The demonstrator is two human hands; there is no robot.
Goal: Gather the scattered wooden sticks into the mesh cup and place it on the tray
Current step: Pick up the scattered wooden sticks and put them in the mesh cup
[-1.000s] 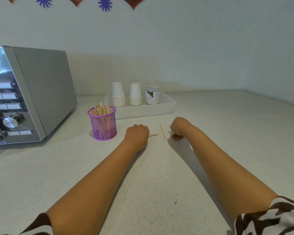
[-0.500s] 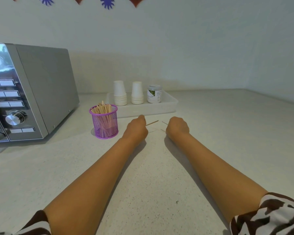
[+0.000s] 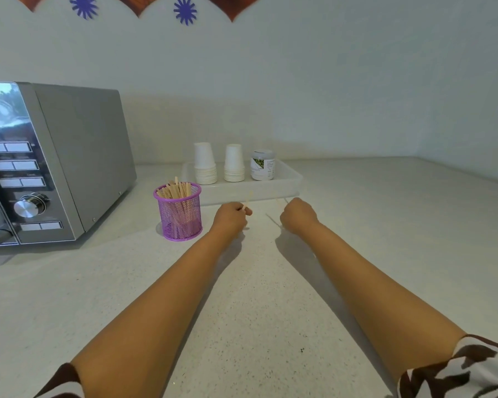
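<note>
Both hands are seen stretched forward over the pale speckled table [image 3: 256, 297], knuckles toward the camera.

Left hand [image 3: 231, 218]: fingers are curled, and a thin pale wooden stick [image 3: 247, 203] is pinched at the fingertips; its blurred upper end is seen rising toward the tray edge beyond the hand.

Right hand [image 3: 297, 216]: fingers are curled into a fist. A second thin wooden stick [image 3: 273, 221] is seen slanting out from the hand's inner, lower side, and a short pale end [image 3: 282, 201] shows just above the knuckles. Both are blurred; the stick appears to be held, but whether these are one stick or two cannot be told.

The purple round wire-mesh cup [image 3: 180, 216] stands upright on the table just to the left of the left hand, apart from it. It is filled with a bundle of flat wooden sticks [image 3: 175, 190] that stand above its rim.

The clear shallow plastic tray [image 3: 294, 179] lies directly beyond both hands. On it, two stacks of white paper cups [image 3: 204, 165] and a small white jar with a green label [image 3: 262, 165] are seen in a row.

A silver microwave oven [image 3: 55, 162] stands well to the left of the mesh cup. Blue paper flowers [image 3: 185, 10] are fixed on the wall above.
</note>
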